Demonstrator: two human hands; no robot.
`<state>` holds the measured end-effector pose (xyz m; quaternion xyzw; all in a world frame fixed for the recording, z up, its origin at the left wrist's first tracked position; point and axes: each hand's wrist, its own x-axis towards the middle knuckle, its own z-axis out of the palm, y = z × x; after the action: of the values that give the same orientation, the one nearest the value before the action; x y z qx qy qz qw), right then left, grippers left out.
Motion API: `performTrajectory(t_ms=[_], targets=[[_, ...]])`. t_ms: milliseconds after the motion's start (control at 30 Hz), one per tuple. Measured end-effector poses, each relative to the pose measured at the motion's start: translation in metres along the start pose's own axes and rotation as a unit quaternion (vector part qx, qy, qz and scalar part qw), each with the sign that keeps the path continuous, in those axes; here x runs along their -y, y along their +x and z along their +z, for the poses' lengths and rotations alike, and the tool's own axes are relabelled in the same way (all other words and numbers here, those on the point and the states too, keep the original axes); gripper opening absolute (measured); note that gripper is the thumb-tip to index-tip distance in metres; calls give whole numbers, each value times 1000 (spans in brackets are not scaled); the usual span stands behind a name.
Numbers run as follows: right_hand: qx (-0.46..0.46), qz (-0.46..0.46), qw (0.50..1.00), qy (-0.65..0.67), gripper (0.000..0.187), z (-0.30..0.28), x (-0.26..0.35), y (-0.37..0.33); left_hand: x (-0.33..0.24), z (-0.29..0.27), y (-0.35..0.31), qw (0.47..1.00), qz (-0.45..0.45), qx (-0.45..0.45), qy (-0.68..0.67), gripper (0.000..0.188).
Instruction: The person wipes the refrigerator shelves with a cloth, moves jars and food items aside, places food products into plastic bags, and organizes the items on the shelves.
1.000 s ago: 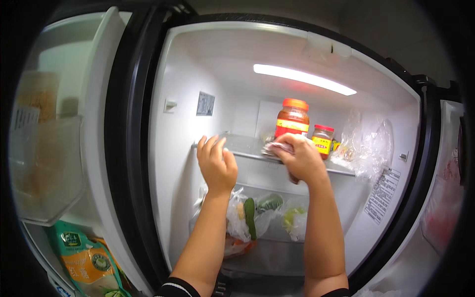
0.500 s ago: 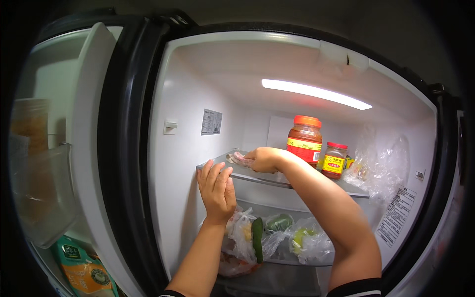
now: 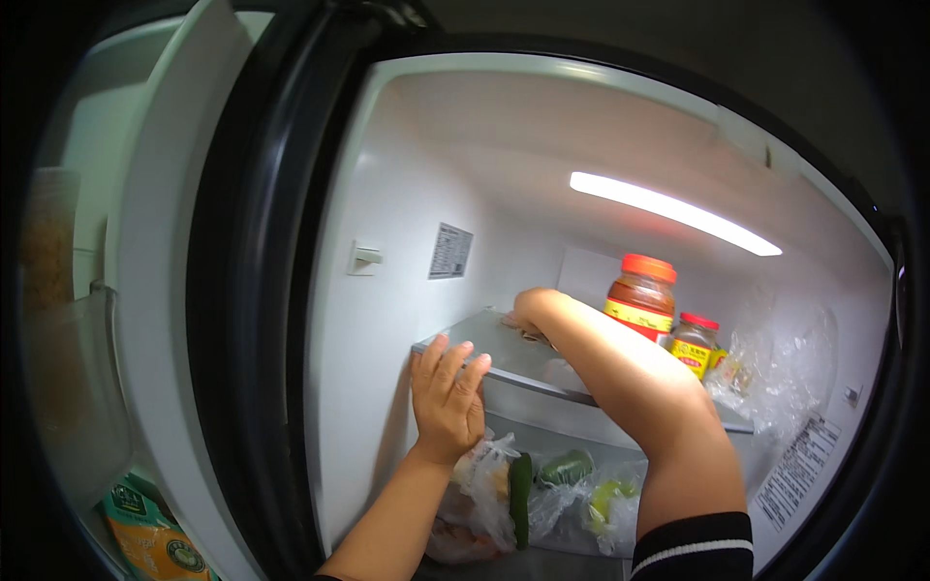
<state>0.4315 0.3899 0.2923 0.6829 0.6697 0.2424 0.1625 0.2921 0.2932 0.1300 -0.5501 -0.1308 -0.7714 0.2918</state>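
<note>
Inside an open refrigerator, my right hand [image 3: 536, 308] reaches over the upper glass shelf [image 3: 484, 334], its fingers closed on a crumpled pale pinkish cloth [image 3: 524, 331] pressed to the shelf surface. My forearm hides part of the shelf, and most of the fingers are turned out of sight. Spread against the front left edge of the same shelf, the fingers of my left hand [image 3: 449, 399] are stretched out and hold nothing.
Right of my arm stand a large red-lidded jar [image 3: 641, 295], a smaller jar [image 3: 694, 346] and clear plastic bags [image 3: 775, 373]. Below lie bagged vegetables [image 3: 484, 484] and a long dark green vegetable [image 3: 520, 499]. The open door [image 3: 160, 290] with its bins is at left.
My right hand and the cloth have shifted back and rightward over the shelf. The left hand stays at the shelf edge. The whole view has tilted and shifted.
</note>
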Motion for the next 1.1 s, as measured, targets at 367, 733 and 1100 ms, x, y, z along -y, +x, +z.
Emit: performTrajectory(t_ms=[367, 733, 1100], targets=[[-77, -165, 965, 190, 43, 23, -24, -22, -1, 2, -2, 1000, -1, 18, -13, 29], [-244, -39, 907, 342, 34, -36, -45, -94, -19, -12, 23, 992, -64, 42, 98, 21], [-65, -138, 934, 323, 35, 28, -10, -18, -22, -10, 19, 994, -81, 43, 55, 19]])
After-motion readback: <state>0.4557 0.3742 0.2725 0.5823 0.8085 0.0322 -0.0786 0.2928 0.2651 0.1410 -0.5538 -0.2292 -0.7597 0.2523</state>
